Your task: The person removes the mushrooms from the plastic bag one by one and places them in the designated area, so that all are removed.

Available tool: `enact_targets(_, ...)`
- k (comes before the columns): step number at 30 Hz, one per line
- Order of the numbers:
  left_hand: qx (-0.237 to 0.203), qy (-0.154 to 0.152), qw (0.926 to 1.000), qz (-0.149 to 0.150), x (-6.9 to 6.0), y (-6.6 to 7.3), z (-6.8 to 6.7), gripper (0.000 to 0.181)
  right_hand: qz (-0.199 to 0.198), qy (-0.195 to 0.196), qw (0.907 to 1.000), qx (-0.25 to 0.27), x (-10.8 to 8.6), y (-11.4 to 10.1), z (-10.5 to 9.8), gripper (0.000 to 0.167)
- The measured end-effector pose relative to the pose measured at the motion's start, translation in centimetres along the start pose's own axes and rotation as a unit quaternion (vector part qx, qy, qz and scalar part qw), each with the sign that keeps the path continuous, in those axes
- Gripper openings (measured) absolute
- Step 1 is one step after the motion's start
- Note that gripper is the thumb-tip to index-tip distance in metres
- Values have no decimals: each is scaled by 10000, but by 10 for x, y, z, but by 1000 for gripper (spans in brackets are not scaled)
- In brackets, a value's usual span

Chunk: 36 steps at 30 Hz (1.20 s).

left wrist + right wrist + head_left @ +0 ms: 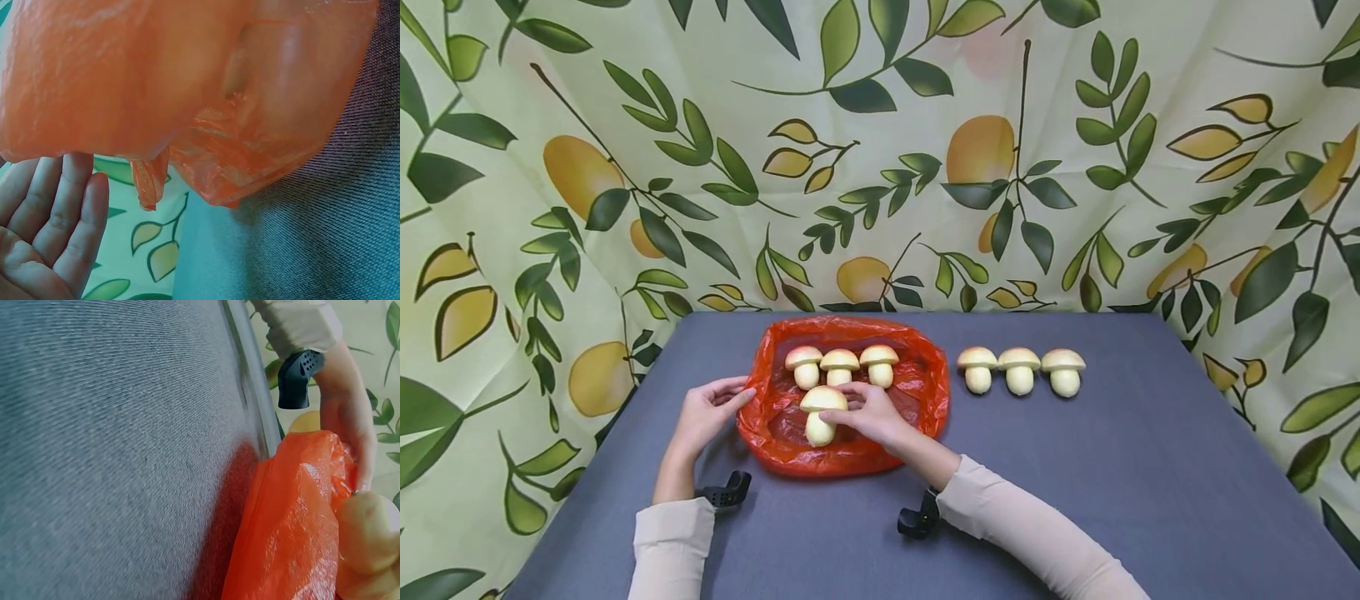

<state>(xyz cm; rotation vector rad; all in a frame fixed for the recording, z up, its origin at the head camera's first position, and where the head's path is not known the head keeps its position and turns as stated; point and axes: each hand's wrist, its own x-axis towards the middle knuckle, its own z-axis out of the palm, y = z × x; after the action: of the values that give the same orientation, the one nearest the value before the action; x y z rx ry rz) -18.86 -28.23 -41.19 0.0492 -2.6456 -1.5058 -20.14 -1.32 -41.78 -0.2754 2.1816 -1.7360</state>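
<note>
A red plastic bag with its rim rolled outward lies open on the table. Inside it, along the far side, three toy mushrooms stand in a row, with tan-pink caps and pale stems. My right hand pinches another toy mushroom between thumb and fingers over the bag's near half; that mushroom also shows in the right wrist view. At the bag's left rim, my left hand touches the plastic. The left wrist view shows its fingers fairly straight, tips partly hidden by the bag.
Three more toy mushrooms stand in a row on the grey table, right of the bag. A curtain printed with leaves and fruit hangs behind the table. Black wrist devices sit beneath both forearms.
</note>
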Motion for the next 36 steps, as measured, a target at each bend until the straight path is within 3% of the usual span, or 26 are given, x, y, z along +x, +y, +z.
enact_targets(9, 1, -8, 10000, 73, 0, 4, -1, 40, -52, 126, 9998, -118, -5, 0, -15, 53)
enact_targets(21, 24, -30, 10000, 49, 0, -2, 0, 41, -152, -47, 9998, 91, -13, 11, -29, 56)
enact_targets(36, 74, -73, 9999, -5, -1, 1, 0, 42, -304, -37, 9995, 27, -25, 14, -63, 54)
